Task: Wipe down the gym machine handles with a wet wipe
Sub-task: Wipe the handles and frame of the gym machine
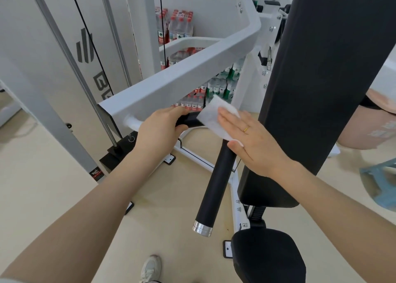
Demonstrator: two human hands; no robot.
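At the handle bend, the left hand grips the black handle to steady it, while the right hand, fingers straight, presses the wet wipe flat.

Beige floor, white wall, shrink-wrapped water bottle packs stacked in the corner.

Beige floor under machine feet

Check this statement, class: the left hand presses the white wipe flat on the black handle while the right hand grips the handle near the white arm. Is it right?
Not quite: the hands are swapped. The head view shows the right hand pressing the white wipe flat on the black handle, while the left hand grips the handle near the white arm.
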